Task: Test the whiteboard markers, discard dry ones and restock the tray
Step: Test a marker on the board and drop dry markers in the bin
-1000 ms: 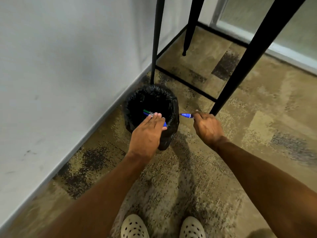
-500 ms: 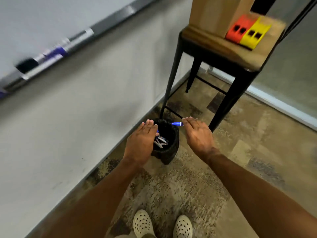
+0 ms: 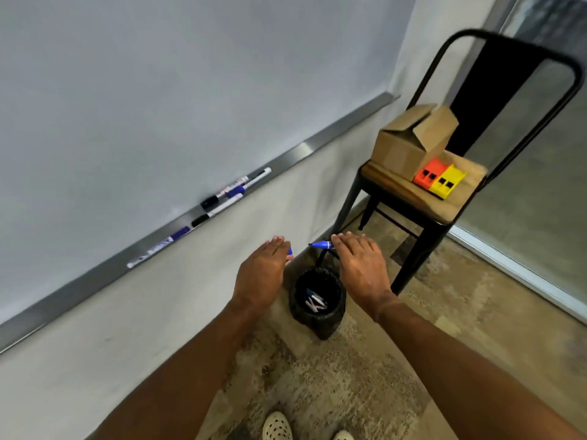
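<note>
A small black bin [image 3: 298, 308] stands on the floor by the wall, with several markers [image 3: 314, 302] lying inside it. My left hand [image 3: 260, 274] hovers above and to the left of the bin, fingers straight; a blue marker end [image 3: 289, 251] peeks out from under them. My right hand [image 3: 359, 265] is above and to the right of the bin and pinches a blue marker [image 3: 320, 245] that points left. The whiteboard tray [image 3: 305, 147] along the wall holds several markers [image 3: 236, 188].
A black metal chair [image 3: 409, 268] stands just behind the bin. On its seat are an open cardboard box [image 3: 406, 144] and orange [image 3: 427, 174] and yellow [image 3: 448, 182] holders. The carpet floor stretches to the right; my shoes [image 3: 277, 425] are at the bottom.
The view has risen and pulled back from the bin. Both hands have lifted away from its opening. The green-tipped marker seen at my left hand is gone from it.
</note>
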A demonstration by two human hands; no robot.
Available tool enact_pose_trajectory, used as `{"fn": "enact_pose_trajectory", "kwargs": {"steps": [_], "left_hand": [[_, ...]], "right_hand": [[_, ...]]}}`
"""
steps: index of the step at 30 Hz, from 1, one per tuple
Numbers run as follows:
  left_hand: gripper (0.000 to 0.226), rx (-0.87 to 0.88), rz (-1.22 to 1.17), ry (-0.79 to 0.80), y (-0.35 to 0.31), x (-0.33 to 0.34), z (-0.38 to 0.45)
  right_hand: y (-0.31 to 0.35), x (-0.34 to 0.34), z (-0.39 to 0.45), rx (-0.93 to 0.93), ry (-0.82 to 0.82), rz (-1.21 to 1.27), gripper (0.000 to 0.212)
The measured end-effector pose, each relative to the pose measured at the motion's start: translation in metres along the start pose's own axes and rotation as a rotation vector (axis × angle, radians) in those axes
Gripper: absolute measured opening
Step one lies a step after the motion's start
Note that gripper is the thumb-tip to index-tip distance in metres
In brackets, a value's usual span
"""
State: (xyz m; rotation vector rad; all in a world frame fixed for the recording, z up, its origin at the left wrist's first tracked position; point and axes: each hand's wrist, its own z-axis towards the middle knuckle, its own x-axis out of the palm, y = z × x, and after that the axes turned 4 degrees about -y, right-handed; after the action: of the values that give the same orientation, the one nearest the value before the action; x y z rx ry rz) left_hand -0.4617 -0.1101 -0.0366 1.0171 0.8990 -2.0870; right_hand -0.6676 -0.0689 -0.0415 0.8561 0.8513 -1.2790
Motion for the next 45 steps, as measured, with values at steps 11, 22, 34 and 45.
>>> {"fn": "enact_pose_trajectory", "kwargs": {"steps": [11,22,34,45], "left_hand": [[0.032,-0.089,0.178,-0.038,0.008,-0.089,-0.050],[0.032,-0.304,0.334,-0.012,-0.002,-0.162,-0.138],[0.028,-0.483,0.459,-0.113,0.032,-0.258,-0.228],[0.021,-0.587,0.454,-0.134,0.122,-0.338,-0.312]], "right_hand": [[0.069,-0.047,-0.004,-0.136,-0.004,0.097,0.050],[0.142,-0.066,-0.026,-0.378,0.018,0.244,0.054],[0.273,-0.081,-0.031,-0.625,-0.142,0.444,0.047],[0.430,-0.080,-0.047,-0.683,-0.165,0.524,0.047]]}}
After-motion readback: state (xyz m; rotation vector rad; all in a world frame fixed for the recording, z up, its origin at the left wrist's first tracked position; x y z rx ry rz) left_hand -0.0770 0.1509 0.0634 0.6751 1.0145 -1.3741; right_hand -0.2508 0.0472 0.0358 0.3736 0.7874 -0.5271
